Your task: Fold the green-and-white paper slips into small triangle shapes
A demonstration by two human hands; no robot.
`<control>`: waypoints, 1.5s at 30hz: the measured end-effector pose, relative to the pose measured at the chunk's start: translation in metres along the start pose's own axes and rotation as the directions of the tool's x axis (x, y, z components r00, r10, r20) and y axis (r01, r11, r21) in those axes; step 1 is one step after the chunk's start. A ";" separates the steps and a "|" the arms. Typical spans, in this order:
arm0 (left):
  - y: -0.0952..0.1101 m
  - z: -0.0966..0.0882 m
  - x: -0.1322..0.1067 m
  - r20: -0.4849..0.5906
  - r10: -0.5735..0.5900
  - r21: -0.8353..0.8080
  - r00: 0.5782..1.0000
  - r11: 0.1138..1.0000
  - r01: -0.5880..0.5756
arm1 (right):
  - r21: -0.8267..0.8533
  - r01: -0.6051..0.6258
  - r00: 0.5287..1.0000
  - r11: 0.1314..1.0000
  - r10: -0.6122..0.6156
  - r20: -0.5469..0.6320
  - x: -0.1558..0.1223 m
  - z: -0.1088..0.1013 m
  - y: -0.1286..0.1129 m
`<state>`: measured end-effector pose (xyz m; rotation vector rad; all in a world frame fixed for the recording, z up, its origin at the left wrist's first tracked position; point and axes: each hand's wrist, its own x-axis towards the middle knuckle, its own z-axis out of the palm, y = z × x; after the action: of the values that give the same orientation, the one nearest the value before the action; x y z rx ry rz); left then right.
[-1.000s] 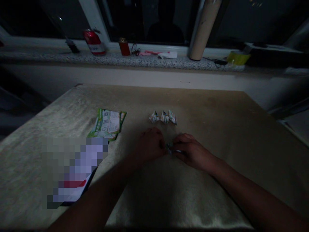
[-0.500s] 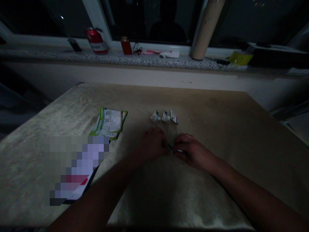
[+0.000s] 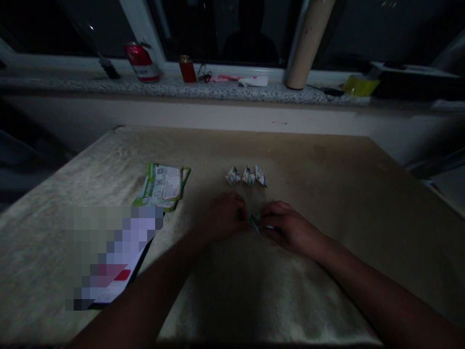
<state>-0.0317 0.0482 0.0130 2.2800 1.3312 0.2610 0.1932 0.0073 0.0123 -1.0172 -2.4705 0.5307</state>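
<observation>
Between my hands is a small folded piece of green and white printed paper (image 3: 255, 222), low over the table. My right hand (image 3: 285, 223) pinches it from the right, thumb below and fingers above. My left hand (image 3: 225, 215) has its fingers curled, thumb and fingertips together at the paper's left edge; the exact contact is too dark to make out. Just beyond the hands stand three small folded paper pieces in a row: a left one (image 3: 233, 176), a middle one (image 3: 248, 176) and a right one (image 3: 260, 176).
Green printed packets (image 3: 163, 184) lie to the left on the cloth-covered table (image 3: 327, 169). Nearer, by my left forearm, is a tablet-like device (image 3: 119, 286), partly blurred out. On the windowsill stand a red can (image 3: 141, 63), an orange-red jar (image 3: 188, 70) and a cardboard tube (image 3: 308, 48).
My left hand has drawn slightly left, so more of the folded paper shows between the hands. My right hand stays almost in place. The view has shifted a little.
</observation>
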 end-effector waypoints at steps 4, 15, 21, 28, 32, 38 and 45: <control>-0.001 -0.002 0.000 0.012 0.011 -0.063 1.000 0.998 -0.010 | -0.009 -0.006 1.000 1.000 0.006 0.011 -0.001 0.000 0.000; -0.001 0.004 -0.002 -0.040 0.036 -0.017 0.999 0.999 -0.037 | -0.001 0.000 1.000 1.000 0.000 0.018 -0.001 -0.001 0.002; 0.007 -0.001 -0.004 -0.028 -0.003 -0.015 1.000 1.000 0.002 | -0.030 -0.009 1.000 0.999 0.009 0.004 -0.002 -0.003 0.004; 0.006 -0.001 -0.002 -0.010 -0.024 -0.042 1.000 0.999 0.024 | -0.090 -0.083 0.996 0.992 0.081 -0.024 -0.005 -0.007 0.011; 0.005 -0.002 -0.002 -0.008 -0.017 -0.054 1.000 0.998 0.016 | -0.089 -0.074 0.997 0.993 0.072 -0.027 -0.006 -0.008 0.013; 0.004 -0.002 -0.002 -0.016 -0.015 -0.063 1.000 0.998 0.014 | -0.099 -0.127 0.992 0.987 0.127 -0.011 -0.009 -0.011 0.017; 0.005 -0.003 -0.004 -0.025 -0.039 -0.068 0.999 0.997 0.037 | -0.103 -0.188 0.982 0.977 0.185 -0.032 -0.013 -0.013 0.025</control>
<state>-0.0308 0.0434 0.0182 2.2005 1.3573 0.3190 0.2225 0.0165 0.0085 -1.2994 -2.4190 0.4468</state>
